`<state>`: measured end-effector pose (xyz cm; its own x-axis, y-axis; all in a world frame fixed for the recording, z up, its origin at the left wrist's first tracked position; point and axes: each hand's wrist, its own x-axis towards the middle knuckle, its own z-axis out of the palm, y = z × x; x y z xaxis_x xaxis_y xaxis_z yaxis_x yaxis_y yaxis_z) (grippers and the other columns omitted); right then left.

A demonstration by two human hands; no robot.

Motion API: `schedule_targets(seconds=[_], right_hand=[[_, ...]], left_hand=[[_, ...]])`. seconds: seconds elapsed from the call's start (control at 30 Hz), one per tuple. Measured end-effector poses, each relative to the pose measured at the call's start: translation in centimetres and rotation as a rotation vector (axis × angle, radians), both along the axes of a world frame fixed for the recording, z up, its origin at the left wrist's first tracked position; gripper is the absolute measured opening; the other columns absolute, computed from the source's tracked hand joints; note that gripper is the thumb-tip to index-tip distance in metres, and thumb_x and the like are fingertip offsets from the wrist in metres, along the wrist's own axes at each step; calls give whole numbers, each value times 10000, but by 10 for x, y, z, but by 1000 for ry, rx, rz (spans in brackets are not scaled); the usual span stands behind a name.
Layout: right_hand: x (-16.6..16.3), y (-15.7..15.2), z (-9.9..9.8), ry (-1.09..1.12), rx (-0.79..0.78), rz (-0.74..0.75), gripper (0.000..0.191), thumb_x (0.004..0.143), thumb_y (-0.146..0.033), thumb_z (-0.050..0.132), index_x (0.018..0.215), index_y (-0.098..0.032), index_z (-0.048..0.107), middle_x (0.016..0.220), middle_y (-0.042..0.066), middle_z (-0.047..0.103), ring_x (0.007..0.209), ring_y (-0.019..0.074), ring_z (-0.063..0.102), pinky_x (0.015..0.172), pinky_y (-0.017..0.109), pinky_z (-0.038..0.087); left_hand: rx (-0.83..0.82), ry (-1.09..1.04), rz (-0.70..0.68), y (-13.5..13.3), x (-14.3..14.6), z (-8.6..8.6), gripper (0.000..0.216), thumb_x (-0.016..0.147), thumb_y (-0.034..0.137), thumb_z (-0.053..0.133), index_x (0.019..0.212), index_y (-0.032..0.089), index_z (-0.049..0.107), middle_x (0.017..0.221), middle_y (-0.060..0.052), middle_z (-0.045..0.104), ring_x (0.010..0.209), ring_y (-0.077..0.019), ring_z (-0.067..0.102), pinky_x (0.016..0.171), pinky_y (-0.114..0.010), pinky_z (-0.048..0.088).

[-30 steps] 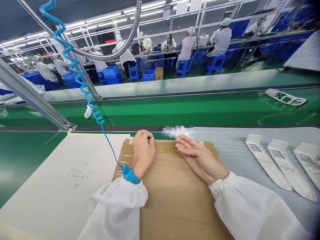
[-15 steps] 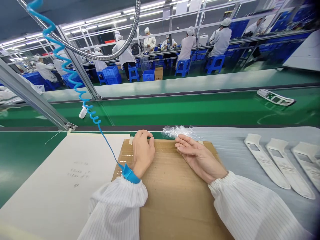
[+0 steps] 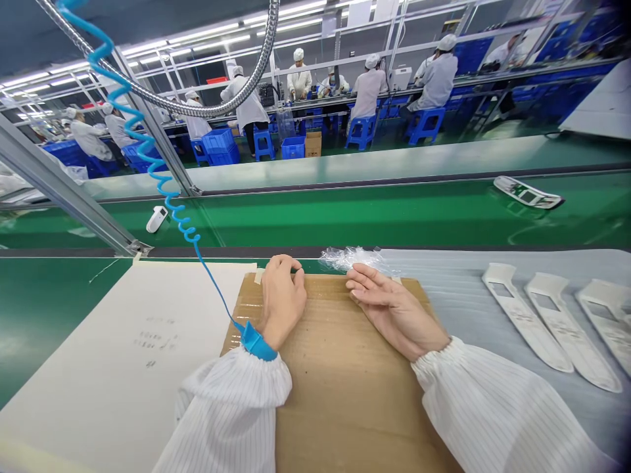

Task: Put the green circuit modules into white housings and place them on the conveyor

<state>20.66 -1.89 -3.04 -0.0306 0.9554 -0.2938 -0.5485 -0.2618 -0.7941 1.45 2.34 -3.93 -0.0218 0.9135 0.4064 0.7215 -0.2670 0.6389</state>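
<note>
A sheet of brown cardboard lies in front of me, with both forearms over it. My left hand rests at its far left edge, palm down. The fingers are loosely bent, with a gap at the thumb and nothing seen in them. A blue wrist strap goes round that wrist, joined to a coiled blue cord. My right hand lies on its side at the far right, fingers stretched out and holding nothing. Just beyond its fingertips is a small heap of clear plastic film.
White plastic housings lie on a grey foam sheet at the right. White paper covers the left side. Ahead, a green conveyor belt carries a white device and a long housing. Co-workers sit and stand farther back.
The device and the long housing on the belt have shifted left. Both of my hands stay practically where they were. A co-worker in the background is more upright.
</note>
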Motion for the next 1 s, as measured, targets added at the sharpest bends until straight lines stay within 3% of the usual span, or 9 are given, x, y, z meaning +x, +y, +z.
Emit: schedule_targets(seconds=[0.1, 0.23, 0.3, 0.5, 0.77, 1.0], right_hand=[[0, -1, 1, 4, -2, -4, 413, 644, -75, 838, 1003, -256, 743, 1137, 4, 685, 1021, 118, 629, 893, 159, 529], [-1, 0, 2, -12, 5, -7, 303, 700, -161, 841, 977, -240, 748, 1054, 9, 690, 806, 90, 599, 637, 144, 518], [-1, 0, 3, -14, 12, -9, 279, 705, -184, 842, 963, -241, 751, 1032, 11, 691, 762, 90, 578, 588, 159, 498], [-1, 0, 2, -35, -14, 4, 357, 659, -147, 858, 975, -281, 761, 1127, 8, 684, 932, 128, 604, 784, 194, 535], [1, 1, 0, -9, -9, 31, 380, 640, -150, 874, 983, -276, 769, 1074, -1, 667, 826, 95, 572, 701, 161, 514], [2, -1, -2, -24, 4, 43, 479, 570, -99, 907, 990, -282, 770, 935, -26, 615, 843, 82, 556, 781, 150, 510]], left_hand=[[7, -3, -6, 0, 0, 0, 134, 852, 66, 534, 845, 194, 574, 994, -73, 621, 1012, -232, 582, 932, -422, 468], [4, -3, -7, 0, 0, 0, 136, 849, 60, 535, 839, 191, 573, 993, -76, 622, 1011, -233, 578, 925, -416, 465], [-2, -4, -7, 0, 0, 1, 135, 848, 56, 539, 844, 187, 572, 999, -76, 622, 1012, -232, 574, 927, -415, 463], [-18, -13, -3, -1, 0, 2, 124, 859, 66, 538, 840, 184, 569, 995, -72, 618, 1005, -228, 569, 923, -410, 463], [-16, -13, -5, 0, 0, 2, 128, 853, 59, 542, 837, 183, 573, 993, -74, 623, 1003, -230, 571, 929, -412, 463], [-28, -10, -6, 0, 0, 1, 118, 860, 68, 545, 839, 179, 577, 1004, -79, 621, 1014, -232, 568, 941, -416, 460]])
